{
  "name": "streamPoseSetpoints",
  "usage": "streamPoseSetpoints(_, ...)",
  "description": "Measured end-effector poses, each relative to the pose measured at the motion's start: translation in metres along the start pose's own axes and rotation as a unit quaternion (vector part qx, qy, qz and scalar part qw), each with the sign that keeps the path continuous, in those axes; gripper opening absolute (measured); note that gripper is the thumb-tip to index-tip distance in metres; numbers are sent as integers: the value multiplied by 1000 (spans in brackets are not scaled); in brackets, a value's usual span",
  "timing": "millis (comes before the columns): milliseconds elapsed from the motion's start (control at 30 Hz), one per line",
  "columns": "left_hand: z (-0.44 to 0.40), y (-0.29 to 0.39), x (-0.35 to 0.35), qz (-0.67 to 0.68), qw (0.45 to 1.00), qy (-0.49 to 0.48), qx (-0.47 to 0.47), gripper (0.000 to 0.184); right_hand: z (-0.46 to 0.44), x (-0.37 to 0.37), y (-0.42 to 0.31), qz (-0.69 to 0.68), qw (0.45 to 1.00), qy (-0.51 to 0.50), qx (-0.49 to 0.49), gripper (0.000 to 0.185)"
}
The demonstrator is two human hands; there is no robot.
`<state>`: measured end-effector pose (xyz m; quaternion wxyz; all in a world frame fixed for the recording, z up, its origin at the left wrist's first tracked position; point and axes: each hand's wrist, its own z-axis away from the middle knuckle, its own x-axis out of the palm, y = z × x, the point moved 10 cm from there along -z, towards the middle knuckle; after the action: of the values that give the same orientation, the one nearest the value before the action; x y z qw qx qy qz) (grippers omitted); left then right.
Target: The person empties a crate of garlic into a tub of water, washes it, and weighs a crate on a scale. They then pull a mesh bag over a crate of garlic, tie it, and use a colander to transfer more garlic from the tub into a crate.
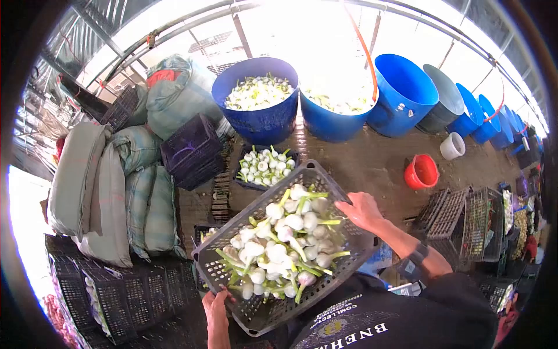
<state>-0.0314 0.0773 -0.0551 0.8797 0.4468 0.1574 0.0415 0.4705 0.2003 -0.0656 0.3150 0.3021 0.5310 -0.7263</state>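
A black plastic crate [256, 317] is held tilted in front of my body. White garlic bulbs [278, 251] with short green stems are heaped in it, leaving its right end bare. My left hand [217, 311] grips the crate's near left edge, its fingers partly hidden behind the rim. My right hand [363, 212] is closed on the opposite edge at the right, with the thumb over the rim. Just beyond the held crate, a second crate of garlic bulbs [264, 167] sits on the floor.
Blue barrels [256, 125] line the far side, two with garlic in them. Stuffed sacks [78, 180] and stacked black crates [136, 296] stand at left. A red bucket [421, 172], a white bucket [452, 146] and more crates [482, 224] are at right.
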Motion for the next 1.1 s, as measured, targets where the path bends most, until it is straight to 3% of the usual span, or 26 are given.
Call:
streamPoseSetpoints(67,3,-16,-6,9,999,26,-30,14,-15,5,-16,23,1000,-8,-6,50)
streamPoseSetpoints(100,19,-3,1,21,996,45,-72,11,-38,22,1,-15,997,-76,-4,50)
streamPoseSetpoints(167,-3,-5,40,79,990,75,-90,10,-99,16,-4,18,995,-88,-34,49)
streamPoseSetpoints(200,-50,37,34,61,990,125,-27,11,-172,12,-55,7,995,-67,-68,49)
streamPoseSetpoints(233,-67,59,36,78,989,126,3,11,-210,7,-85,16,994,-77,-75,48)
streamPoseSetpoints(300,-67,48,40,44,992,94,-71,21,-252,27,-97,45,990,-89,-97,49)
streamPoseSetpoints(367,-93,38,47,50,990,100,-88,24,-300,50,-113,78,983,-107,-125,50)
streamPoseSetpoints(433,-118,50,52,93,977,163,-101,24,-349,70,-132,86,979,-129,-128,50)
streamPoseSetpoints(467,-112,65,56,93,943,274,-165,27,-369,82,-139,86,977,-149,-122,49)
streamPoseSetpoints(567,-148,80,80,157,937,251,-188,29,-431,107,-151,125,962,-188,-150,47)
streamPoseSetpoints(633,-187,101,95,194,952,200,-128,22,-480,121,-152,129,969,-178,-114,46)
streamPoseSetpoints(767,-237,118,127,193,938,226,-179,30,-569,139,-152,109,970,-167,-136,46)
streamPoseSetpoints(833,-276,132,155,311,915,227,-117,13,-617,157,-144,103,967,-195,-125,46)
streamPoseSetpoints(867,-288,140,166,295,916,238,-129,17,-640,166,-142,108,965,-201,-127,47)
streamPoseSetpoints(967,-331,183,170,338,902,239,-120,19,-707,178,-184,74,964,-211,-142,46)
streamPoseSetpoints(1100,-373,257,248,325,917,205,-108,23,-786,198,-138,43,960,-239,-140,45)
